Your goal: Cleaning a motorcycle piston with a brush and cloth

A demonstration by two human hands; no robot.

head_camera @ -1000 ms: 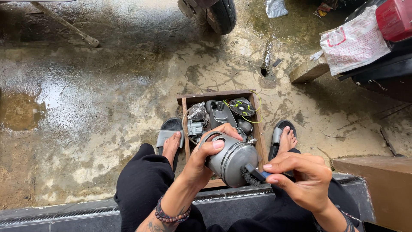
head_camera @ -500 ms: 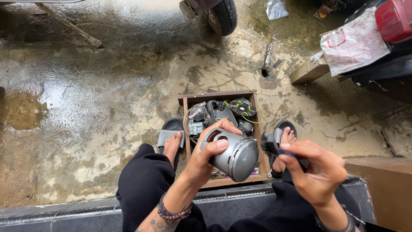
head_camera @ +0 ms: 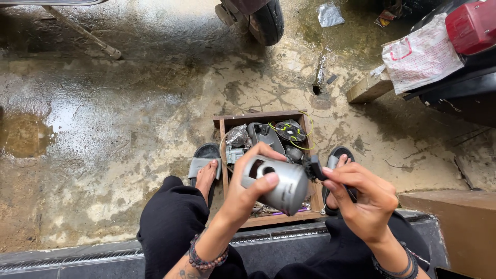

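Observation:
My left hand (head_camera: 248, 194) grips a grey metal cylinder (head_camera: 281, 187) with round holes in its side, held tilted over a wooden box. My right hand (head_camera: 361, 199) pinches a small black part (head_camera: 315, 168) at the cylinder's right end. The wooden box (head_camera: 225, 155) sits on the ground between my feet, filled with several metal and black engine parts and some yellow-green wire (head_camera: 299, 144). Both feet rest on grey and black sandals (head_camera: 204, 160) either side of the box.
Wet concrete floor with a puddle (head_camera: 23, 134) at left. A motorcycle tyre (head_camera: 266, 18) stands at top centre, a metal stand (head_camera: 82, 33) at top left. A wooden block (head_camera: 369, 88), a white bag (head_camera: 421, 54) and a red vehicle part (head_camera: 473, 26) lie at right. A brown box (head_camera: 460, 227) sits lower right.
My left hand has turned the cylinder so its side holes face up. My right hand has shifted from the cylinder's lower end up to the black part at its right end.

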